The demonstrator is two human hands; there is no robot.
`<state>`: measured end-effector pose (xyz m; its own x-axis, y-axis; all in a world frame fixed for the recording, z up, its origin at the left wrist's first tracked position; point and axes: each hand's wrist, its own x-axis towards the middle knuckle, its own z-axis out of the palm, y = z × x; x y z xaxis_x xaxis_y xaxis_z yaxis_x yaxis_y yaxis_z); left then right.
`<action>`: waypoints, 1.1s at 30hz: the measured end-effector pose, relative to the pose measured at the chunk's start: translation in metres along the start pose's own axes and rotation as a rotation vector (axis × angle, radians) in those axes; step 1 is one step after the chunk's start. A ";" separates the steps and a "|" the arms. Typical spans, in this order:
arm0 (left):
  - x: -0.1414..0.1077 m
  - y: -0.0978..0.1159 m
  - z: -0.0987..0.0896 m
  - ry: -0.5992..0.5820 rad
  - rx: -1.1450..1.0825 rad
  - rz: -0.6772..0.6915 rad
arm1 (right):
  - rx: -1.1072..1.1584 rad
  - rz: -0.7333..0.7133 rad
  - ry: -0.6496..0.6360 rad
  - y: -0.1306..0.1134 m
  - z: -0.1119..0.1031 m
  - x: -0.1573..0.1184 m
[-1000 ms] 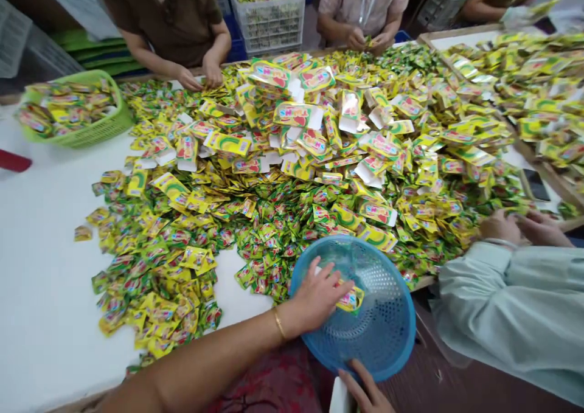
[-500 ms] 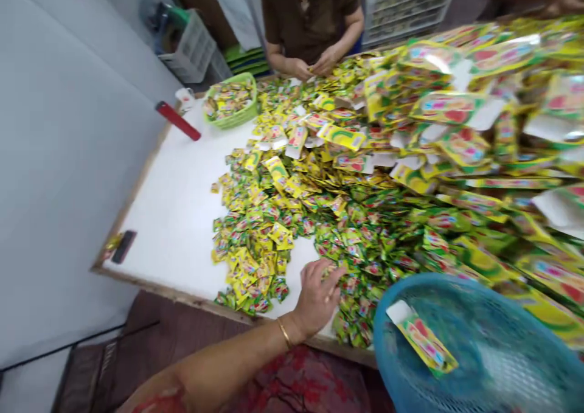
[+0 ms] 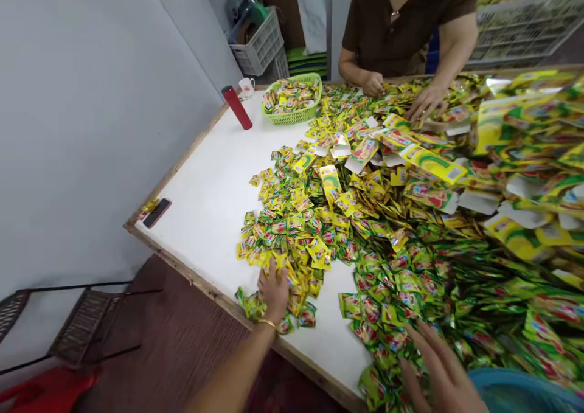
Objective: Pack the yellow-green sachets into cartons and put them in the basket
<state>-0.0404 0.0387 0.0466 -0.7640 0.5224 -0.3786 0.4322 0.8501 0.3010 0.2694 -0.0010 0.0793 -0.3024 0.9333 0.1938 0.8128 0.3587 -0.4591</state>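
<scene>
My left hand [image 3: 274,288], with a gold bracelet at the wrist, lies on the yellow sachets [image 3: 296,279] near the table's front edge, fingers spread and touching them. A few green sachets [image 3: 250,303] sit just left of it. Over the heap of green sachets [image 3: 406,279] at the lower right, my right hand [image 3: 438,370] has its fingers apart and holds nothing that I can see. Beside that hand, the rim of a blue basket [image 3: 511,376] shows at the bottom edge. Small flat boxes [image 3: 433,162] in yellow and green lie on top of the sachet heap.
Across the table [image 3: 196,200] a person in a brown shirt [image 3: 406,36] has both hands at the heap. A green basket [image 3: 292,116] of sachets, a red cylinder [image 3: 237,107], a white cup [image 3: 247,86] and a phone [image 3: 157,213] stand or lie along the left side.
My left hand has moved left from the green sachets to the yellow ones. My right hand has come into view. The view has shifted, and the blue basket now sits lower and mostly out of frame.
</scene>
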 end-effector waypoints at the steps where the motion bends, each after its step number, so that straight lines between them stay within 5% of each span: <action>1: -0.016 0.009 0.012 -0.023 -0.008 0.009 | -0.036 0.004 -0.032 -0.012 0.010 0.021; 4: -0.056 0.025 0.032 -0.160 -0.069 0.154 | -0.175 0.209 -0.095 -0.028 0.035 0.071; 6: -0.063 0.029 0.027 -0.177 -0.110 0.232 | -0.231 0.424 -0.088 -0.019 0.046 0.093; 10: -0.007 0.037 -0.016 0.047 -0.085 0.282 | -0.188 0.671 -0.174 0.014 0.064 0.116; 13: 0.066 0.053 -0.048 0.168 -0.010 0.246 | -0.164 0.689 -0.310 0.010 0.079 0.121; 16: 0.107 0.072 -0.054 -0.055 0.063 0.231 | -0.128 0.607 -0.376 -0.023 0.094 0.116; 22: 0.059 0.072 -0.021 -0.282 0.172 0.408 | -0.058 0.421 -0.486 -0.072 0.113 0.095; 27: 0.045 0.074 -0.037 -0.262 0.093 0.528 | -0.082 0.313 -0.280 -0.031 0.066 0.121; 31: 0.053 0.120 -0.059 -0.019 0.091 0.730 | -0.189 0.255 0.184 0.015 -0.017 0.190; 33: 0.050 0.152 -0.057 0.007 0.007 0.847 | -0.339 0.313 0.441 0.035 -0.063 0.223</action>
<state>-0.0406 0.1906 0.1236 -0.1837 0.9827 -0.0225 0.8630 0.1722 0.4749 0.2613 0.2187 0.1614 0.1500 0.8717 0.4665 0.9637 -0.0235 -0.2659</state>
